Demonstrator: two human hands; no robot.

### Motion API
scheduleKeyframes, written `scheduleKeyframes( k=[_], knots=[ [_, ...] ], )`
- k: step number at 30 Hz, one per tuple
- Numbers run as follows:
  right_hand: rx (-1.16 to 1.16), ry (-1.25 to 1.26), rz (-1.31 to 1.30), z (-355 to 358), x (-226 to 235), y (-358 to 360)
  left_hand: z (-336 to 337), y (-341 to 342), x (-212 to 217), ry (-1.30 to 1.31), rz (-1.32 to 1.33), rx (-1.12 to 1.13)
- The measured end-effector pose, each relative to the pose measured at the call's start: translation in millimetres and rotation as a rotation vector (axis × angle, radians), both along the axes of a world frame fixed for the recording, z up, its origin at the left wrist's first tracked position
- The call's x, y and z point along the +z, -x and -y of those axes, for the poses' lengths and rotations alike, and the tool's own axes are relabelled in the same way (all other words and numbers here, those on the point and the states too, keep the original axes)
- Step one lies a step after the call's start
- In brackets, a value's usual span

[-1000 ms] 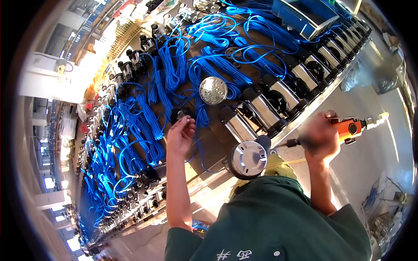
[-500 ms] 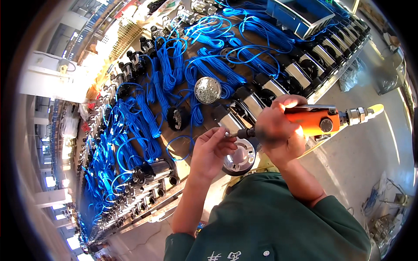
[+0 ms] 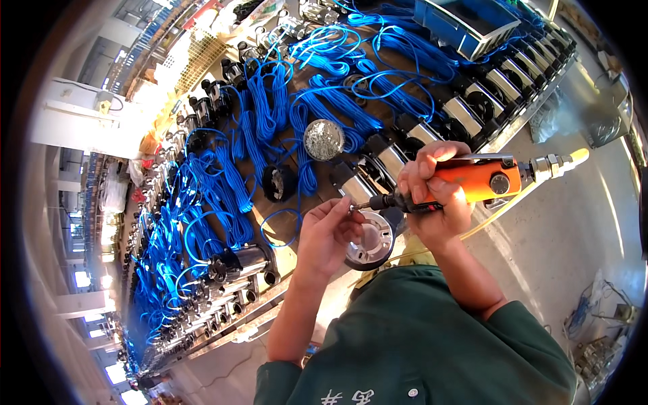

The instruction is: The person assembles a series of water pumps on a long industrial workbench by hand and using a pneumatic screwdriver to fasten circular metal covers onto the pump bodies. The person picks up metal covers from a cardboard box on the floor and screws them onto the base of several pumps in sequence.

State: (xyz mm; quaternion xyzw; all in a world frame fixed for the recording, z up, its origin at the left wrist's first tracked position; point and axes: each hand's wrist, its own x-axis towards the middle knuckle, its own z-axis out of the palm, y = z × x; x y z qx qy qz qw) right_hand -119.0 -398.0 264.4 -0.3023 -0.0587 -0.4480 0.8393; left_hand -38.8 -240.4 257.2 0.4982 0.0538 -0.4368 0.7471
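Note:
My right hand (image 3: 435, 192) grips an orange pneumatic screwdriver (image 3: 482, 182), its black nose and bit pointing left. My left hand (image 3: 325, 233) pinches a small screw right at the bit's tip (image 3: 356, 207). Just below both hands stands a round silver motor housing (image 3: 372, 237) with its open end facing up, at the bench's near edge. A yellow air hose (image 3: 513, 202) runs from the tool's rear past my right wrist.
A long workbench (image 3: 283, 256) carries rows of silver pump motors (image 3: 236, 266) and several coils of blue cable (image 3: 229, 182). A small round tray of screws (image 3: 324, 139) sits among the cables. A blue bin (image 3: 466, 23) stands at the far end. Concrete floor (image 3: 574, 243) lies to my right.
My right hand has swung the screwdriver from my right over to the housing. My left hand came back from the cables with a screw and met the bit's tip.

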Motion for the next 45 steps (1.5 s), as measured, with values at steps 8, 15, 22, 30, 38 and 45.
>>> scheduleKeyframes(
  k=[8,15,22,30,38,45],
  knots=[
    [0.05,0.072,0.028,-10.6,-18.0,-4.2,-8.5,-11.6,-16.1,-0.069,-0.15,-0.012],
    [-0.017,-0.002,-0.067,-19.3,-25.8,-8.6,-11.7,-8.4,-18.5,-0.167,0.104,-0.085],
    [0.113,-0.061,-0.215,-18.2,-50.7,-13.6,-19.0,-17.4,-21.9,-0.457,0.47,-0.366],
    [0.189,0.055,-0.273,-16.5,-57.8,-16.1,-60.8,-2.2,-48.3,-0.143,0.15,0.167],
    [0.241,0.118,-0.322,-20.4,-47.7,-21.1,-47.8,53.7,-62.5,-0.732,1.247,-0.095],
    [0.278,0.226,-0.407,-23.0,-40.2,-25.1,-37.6,61.7,-59.6,-0.824,1.254,-0.154]
  ],
)
